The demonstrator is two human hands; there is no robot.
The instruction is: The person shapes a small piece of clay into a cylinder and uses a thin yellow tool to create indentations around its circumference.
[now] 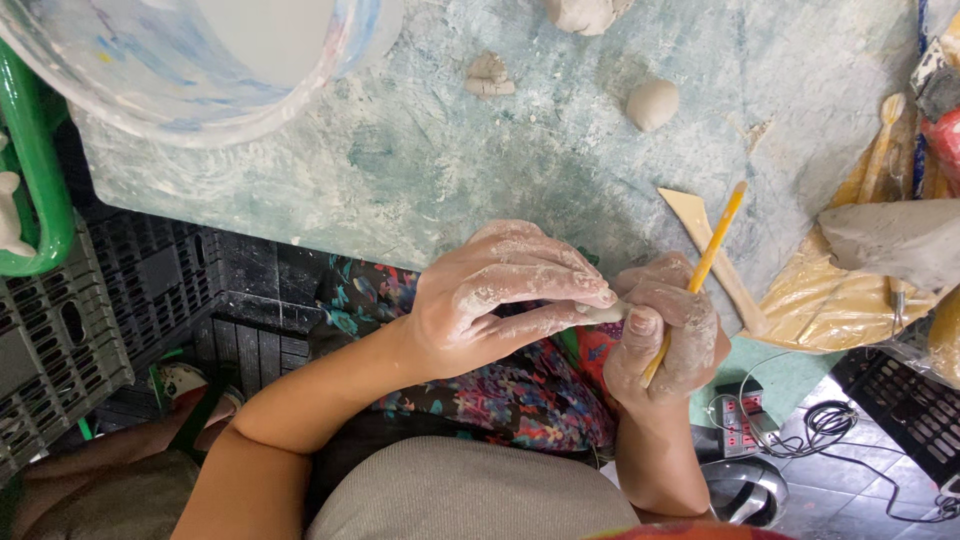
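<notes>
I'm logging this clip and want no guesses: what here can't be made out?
Head view:
- Small clay piece: shape hidden by left hand and right hand.
- Yellow tool: lower end hidden inside the right hand.
- Bucket: cut off by the top edge.
- Grey clay block: cut off by the right edge.

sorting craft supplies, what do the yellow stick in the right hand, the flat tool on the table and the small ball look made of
Yellow stick: probably painted wood, glossy, thin and straight. Flat tool: looks like bare wood, pale tan, matte. Small ball: seemingly soft grey clay, dull, with pressed dents, like the dried smears on both hands.
</notes>
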